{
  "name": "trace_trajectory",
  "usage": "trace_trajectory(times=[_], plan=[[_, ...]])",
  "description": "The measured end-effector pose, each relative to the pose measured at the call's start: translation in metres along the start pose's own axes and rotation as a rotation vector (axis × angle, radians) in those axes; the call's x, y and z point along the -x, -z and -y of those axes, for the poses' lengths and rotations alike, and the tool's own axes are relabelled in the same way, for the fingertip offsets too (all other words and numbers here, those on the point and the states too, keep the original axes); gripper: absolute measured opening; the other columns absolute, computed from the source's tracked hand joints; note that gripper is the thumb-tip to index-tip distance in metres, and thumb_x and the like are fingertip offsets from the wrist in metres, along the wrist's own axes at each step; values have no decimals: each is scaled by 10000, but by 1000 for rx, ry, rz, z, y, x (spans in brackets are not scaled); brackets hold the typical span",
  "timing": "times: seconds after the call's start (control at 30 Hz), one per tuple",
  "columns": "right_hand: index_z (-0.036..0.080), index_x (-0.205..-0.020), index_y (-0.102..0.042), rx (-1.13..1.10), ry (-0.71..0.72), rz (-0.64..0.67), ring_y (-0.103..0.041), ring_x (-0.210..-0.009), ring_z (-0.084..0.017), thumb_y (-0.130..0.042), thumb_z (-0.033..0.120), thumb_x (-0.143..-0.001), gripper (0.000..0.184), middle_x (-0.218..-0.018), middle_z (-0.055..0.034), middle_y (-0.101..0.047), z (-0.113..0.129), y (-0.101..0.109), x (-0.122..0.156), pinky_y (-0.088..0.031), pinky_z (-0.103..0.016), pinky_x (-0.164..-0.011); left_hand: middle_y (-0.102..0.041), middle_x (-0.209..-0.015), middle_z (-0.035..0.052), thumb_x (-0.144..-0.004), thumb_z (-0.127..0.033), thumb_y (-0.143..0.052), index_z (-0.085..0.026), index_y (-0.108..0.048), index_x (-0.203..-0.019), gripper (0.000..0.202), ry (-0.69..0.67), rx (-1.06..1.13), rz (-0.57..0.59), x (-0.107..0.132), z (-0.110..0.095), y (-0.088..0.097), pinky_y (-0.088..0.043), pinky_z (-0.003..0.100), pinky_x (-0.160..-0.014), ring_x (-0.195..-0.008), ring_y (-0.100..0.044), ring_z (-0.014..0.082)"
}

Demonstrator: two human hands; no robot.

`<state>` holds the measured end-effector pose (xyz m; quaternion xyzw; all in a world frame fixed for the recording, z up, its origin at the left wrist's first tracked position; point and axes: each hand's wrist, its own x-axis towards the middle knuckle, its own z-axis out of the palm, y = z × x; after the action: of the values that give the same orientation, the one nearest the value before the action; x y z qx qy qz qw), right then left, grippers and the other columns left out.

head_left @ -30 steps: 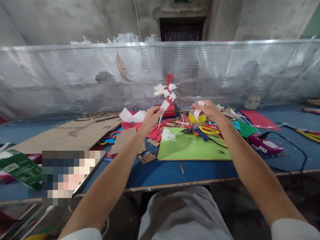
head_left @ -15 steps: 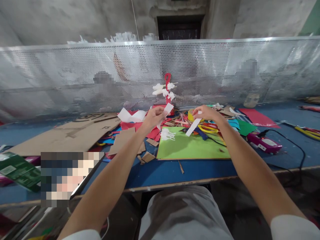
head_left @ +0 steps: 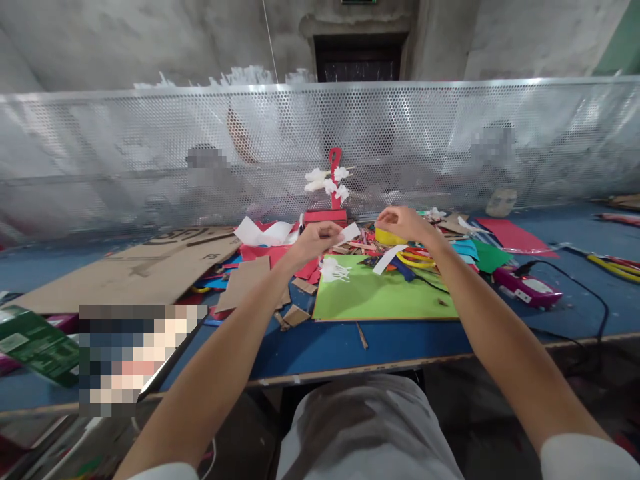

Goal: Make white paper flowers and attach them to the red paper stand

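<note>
Over the far half of the blue table [head_left: 310, 350], the left hand [head_left: 320, 240] pinches a white paper strip [head_left: 351, 233] between thumb and fingers, its free end pointing right. To its right, the right hand [head_left: 401, 222] is bent at the wrist, fingers curled and tips drawn close to the thumb; whether they grip anything I cannot tell. A second white strip [head_left: 390, 259] is just below that hand, apart from the fingertips, slanting over the far right part of a lime-green sheet [head_left: 380, 301]; whether it touches anything beneath is unclear. Partly behind the right hand sits a yellow roll [head_left: 388, 237].

On the far left corner of the green sheet lies a bunch of fringed white paper [head_left: 334, 269]. Near the second strip are a blue-handled tool [head_left: 403, 269] and some yellow loop handles [head_left: 417, 259]. Beyond the left hand, curled white paper [head_left: 267, 233] rests over red paper, and farther back a red stand [head_left: 325, 217] carries white blossoms [head_left: 330, 186]. To the left lies a large cardboard sheet [head_left: 115, 280]; to the right, a purple device [head_left: 529, 289] with a black cord.
</note>
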<state>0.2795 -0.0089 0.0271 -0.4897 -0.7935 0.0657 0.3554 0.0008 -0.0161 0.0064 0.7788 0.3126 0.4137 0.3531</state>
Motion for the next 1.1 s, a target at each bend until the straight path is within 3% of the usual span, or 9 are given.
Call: trace_trajectory(times=[0.13,0.23,0.4,0.5,0.67,0.9,1.03,1.1], plan=[[249,-1136,-629,-375,68,196,-666,-834,-208,-633,522,-847,398,-982,-58,-723,40,-12,5,-506,-311,-707,-675,-715,37,-745,-421,-737,-149,-649,-914,331,11,-39,19,2,-7,-5,-352,193,-451,-508,-505,77],[245,-1123,-628,-473,68,267,-656,-809,-196,-683,492,-814,399,-978,-59,-713,57,-26,9,-508,-301,-673,-691,-730,48,-723,-424,-759,-145,-647,-905,352,-2,-43,21,2,-8,-6,-400,201,-497,-569,-563,98],[250,-1098,-642,-591,47,250,-643,-967,-209,-717,422,-794,358,-1107,-71,-677,57,-40,11,-539,-330,-773,-701,-740,52,-708,-408,-774,-144,-634,-909,360,7,-10,41,3,-9,-8,-433,217,-516,-568,-574,103],[247,-1110,-639,-629,38,307,-653,-884,-196,-724,418,-785,377,-1010,-59,-692,51,-42,10,-542,-330,-741,-678,-693,38,-720,-387,-766,-148,-633,-885,319,2,-25,52,3,-11,-9,-410,213,-494,-527,-538,89],[225,-1057,-654,-576,53,262,-630,-741,-165,-722,377,-771,331,-833,-25,-665,42,-41,6,-508,-291,-641,-657,-725,34,-751,-403,-734,-148,-630,-892,310,-19,-67,68,2,-9,-6,-406,207,-493,-541,-532,86],[238,-1088,-641,-429,109,241,-623,-751,-159,-662,344,-817,291,-926,-34,-663,36,-32,6,-498,-294,-679,-607,-664,15,-754,-451,-701,-140,-658,-821,321,1,-137,80,-5,9,1,-394,223,-514,-548,-513,99],[268,-1191,-590,-209,307,247,-614,-950,-207,-721,360,-773,448,-1120,-48,-628,44,-35,10,-484,-330,-829,-566,-634,-7,-757,-462,-687,-139,-631,-790,330,10,-126,92,-7,14,1,-366,210,-511,-543,-486,87],[253,-1181,-589,-88,449,226,-588,-1020,-225,-710,317,-784,420,-1153,-58,-612,49,-39,11,-456,-347,-891,-546,-621,-20,-758,-457,-684,-138,-622,-785,326,24,-112,106,-6,13,1,-349,204,-507,-539,-469,80]])
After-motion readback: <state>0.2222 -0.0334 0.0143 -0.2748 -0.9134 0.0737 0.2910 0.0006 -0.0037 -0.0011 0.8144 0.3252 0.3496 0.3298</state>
